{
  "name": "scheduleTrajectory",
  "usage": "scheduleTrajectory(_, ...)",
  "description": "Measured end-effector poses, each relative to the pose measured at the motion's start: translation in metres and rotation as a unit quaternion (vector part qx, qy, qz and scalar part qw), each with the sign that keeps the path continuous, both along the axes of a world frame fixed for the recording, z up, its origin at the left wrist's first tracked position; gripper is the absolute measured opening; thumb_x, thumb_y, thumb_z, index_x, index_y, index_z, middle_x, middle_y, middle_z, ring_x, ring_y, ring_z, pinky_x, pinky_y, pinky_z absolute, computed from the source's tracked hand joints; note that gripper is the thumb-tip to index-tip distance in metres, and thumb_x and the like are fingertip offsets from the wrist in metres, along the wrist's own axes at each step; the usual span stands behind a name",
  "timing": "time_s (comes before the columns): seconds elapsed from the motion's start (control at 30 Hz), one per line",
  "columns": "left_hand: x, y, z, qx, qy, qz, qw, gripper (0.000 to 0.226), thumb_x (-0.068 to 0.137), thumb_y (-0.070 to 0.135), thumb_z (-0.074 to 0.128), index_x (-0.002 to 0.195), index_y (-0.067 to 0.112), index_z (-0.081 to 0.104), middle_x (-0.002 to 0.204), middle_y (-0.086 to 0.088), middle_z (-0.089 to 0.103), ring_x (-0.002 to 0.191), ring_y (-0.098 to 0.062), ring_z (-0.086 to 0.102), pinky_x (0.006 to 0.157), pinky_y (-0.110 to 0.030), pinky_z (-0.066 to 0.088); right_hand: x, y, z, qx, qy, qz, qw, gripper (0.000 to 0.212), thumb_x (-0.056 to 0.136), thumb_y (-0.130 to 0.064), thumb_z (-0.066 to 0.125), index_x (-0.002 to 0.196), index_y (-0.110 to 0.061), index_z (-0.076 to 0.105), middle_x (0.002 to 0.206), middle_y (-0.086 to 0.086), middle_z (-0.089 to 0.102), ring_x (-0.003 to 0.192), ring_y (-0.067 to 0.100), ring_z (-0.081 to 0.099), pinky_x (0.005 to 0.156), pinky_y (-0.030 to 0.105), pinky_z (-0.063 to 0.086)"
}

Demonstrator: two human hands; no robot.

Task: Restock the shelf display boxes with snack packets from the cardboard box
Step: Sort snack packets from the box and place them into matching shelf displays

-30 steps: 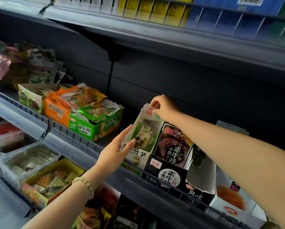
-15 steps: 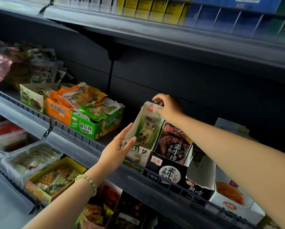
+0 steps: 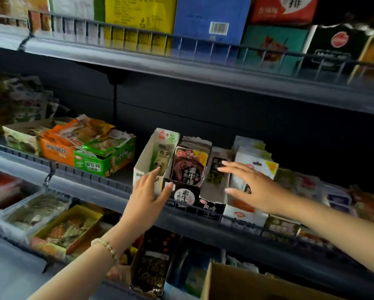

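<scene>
Two hands are at the middle shelf (image 3: 88, 182), well apart. I read the left hand (image 3: 148, 198) as flat, its straight fingers touching the front of the white-green display box (image 3: 146, 152). The right hand (image 3: 255, 187) is spread over the white snack packets (image 3: 255, 152) and grips nothing; I cannot confirm contact. The cardboard box (image 3: 235, 284) sits at lower right.

Two hands (image 3: 148, 194) (image 3: 254, 187), one bracelet (image 3: 107, 246), one cardboard box (image 3: 235, 285).
</scene>
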State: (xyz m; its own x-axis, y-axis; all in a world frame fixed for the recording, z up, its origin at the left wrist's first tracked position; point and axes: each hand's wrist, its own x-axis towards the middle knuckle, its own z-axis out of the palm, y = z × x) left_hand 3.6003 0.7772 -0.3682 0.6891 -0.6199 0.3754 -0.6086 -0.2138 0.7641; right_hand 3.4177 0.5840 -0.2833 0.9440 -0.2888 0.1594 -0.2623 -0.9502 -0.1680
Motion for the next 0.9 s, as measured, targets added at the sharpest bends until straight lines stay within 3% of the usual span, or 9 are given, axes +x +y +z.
scheduleTrajectory(0.13,-0.069,0.005,-0.030,0.061,-0.033,-0.080,0.994,0.065,0.094,0.050,0.045,0.150,0.023,0.025,0.153,0.005,0.030,0.143,-0.011,0.016,0.115,-0.029,0.018,-0.092,0.008,-0.051,0.016,0.072,-0.060,0.995,0.052,0.097,-0.043,0.048,0.141,-0.052,0.022,0.154,-0.026,0.008,0.141,-0.002,0.011,0.118,0.028,0.019)
scheduleTrajectory(0.33,-0.161,-0.001,-0.081,0.127,-0.085,-0.186,0.971,0.082,0.086,0.074,0.030,0.148,0.021,0.030,0.152,0.004,0.033,0.142,-0.011,0.017,0.118,-0.027,0.014,-0.219,0.023,-0.131,0.097,0.129,-0.119,0.980,0.054,0.098,-0.045,0.045,0.147,-0.045,0.023,0.156,-0.027,0.004,0.144,0.000,0.010,0.115,0.027,0.021)
scheduleTrajectory(0.4,-0.187,-0.005,-0.091,0.147,-0.101,-0.220,0.959,0.082,0.083,0.072,0.027,0.148,0.022,0.031,0.152,0.006,0.033,0.141,-0.008,0.016,0.115,-0.022,0.011,-0.251,0.028,-0.157,0.119,0.141,-0.135,0.973,0.053,0.098,-0.045,0.045,0.147,-0.044,0.025,0.158,-0.024,0.005,0.145,0.003,0.011,0.117,0.029,0.021)
scheduleTrajectory(0.47,-0.211,-0.010,-0.102,0.186,-0.103,-0.250,0.944,0.071,0.092,0.063,0.037,0.149,0.024,0.028,0.154,0.007,0.029,0.144,-0.010,0.012,0.116,-0.025,0.010,-0.277,0.033,-0.182,0.147,0.155,-0.147,0.966,0.053,0.098,-0.045,0.044,0.147,-0.042,0.026,0.158,-0.023,0.005,0.145,0.004,0.012,0.115,0.027,0.024)
scheduleTrajectory(0.6,-0.245,-0.023,-0.125,0.309,-0.128,-0.277,0.901,0.065,0.097,0.053,0.040,0.151,0.021,0.023,0.156,0.004,0.026,0.145,-0.016,0.014,0.118,-0.031,0.016,-0.312,0.037,-0.227,0.205,0.177,-0.162,0.949,0.052,0.097,-0.043,0.047,0.146,-0.040,0.029,0.158,-0.020,0.009,0.138,0.010,0.035,0.102,0.024,0.042)
scheduleTrajectory(0.67,-0.255,-0.030,-0.141,0.376,-0.113,-0.297,0.870,0.065,0.097,0.052,0.040,0.151,0.018,0.023,0.155,-0.001,0.028,0.143,-0.020,0.020,0.117,-0.032,0.021,-0.320,0.035,-0.244,0.243,0.195,-0.182,0.933,0.054,0.097,-0.044,0.048,0.147,-0.036,0.029,0.159,-0.013,0.013,0.138,0.013,0.035,0.107,0.029,0.039)
scheduleTrajectory(0.77,-0.263,-0.038,-0.169,0.453,-0.055,-0.316,0.832,0.067,0.097,0.054,0.039,0.151,0.017,0.023,0.154,-0.004,0.030,0.140,-0.025,0.026,0.114,-0.035,0.026,-0.323,0.028,-0.258,0.332,0.229,-0.236,0.884,0.060,0.095,-0.049,0.049,0.148,-0.029,0.030,0.158,-0.003,0.021,0.147,0.023,0.016,0.115,0.038,0.028)
scheduleTrajectory(0.83,-0.271,-0.044,-0.184,0.469,-0.048,-0.321,0.821,0.063,0.098,0.052,0.037,0.149,0.016,0.028,0.153,-0.006,0.030,0.140,-0.026,0.027,0.113,-0.035,0.027,-0.325,0.027,-0.263,0.385,0.245,-0.246,0.855,0.063,0.096,-0.046,0.051,0.150,-0.024,0.028,0.159,0.002,0.019,0.148,0.025,0.009,0.113,0.033,0.025)
scheduleTrajectory(0.9,-0.282,-0.051,-0.191,0.483,-0.046,-0.334,0.808,0.058,0.100,0.048,0.037,0.146,0.013,0.032,0.153,-0.008,0.028,0.141,-0.027,0.025,0.114,-0.036,0.025,-0.326,0.028,-0.271,0.419,0.258,-0.233,0.838,0.068,0.095,-0.044,0.053,0.151,-0.019,0.024,0.159,0.004,0.018,0.145,0.023,0.020,0.108,0.027,0.029)
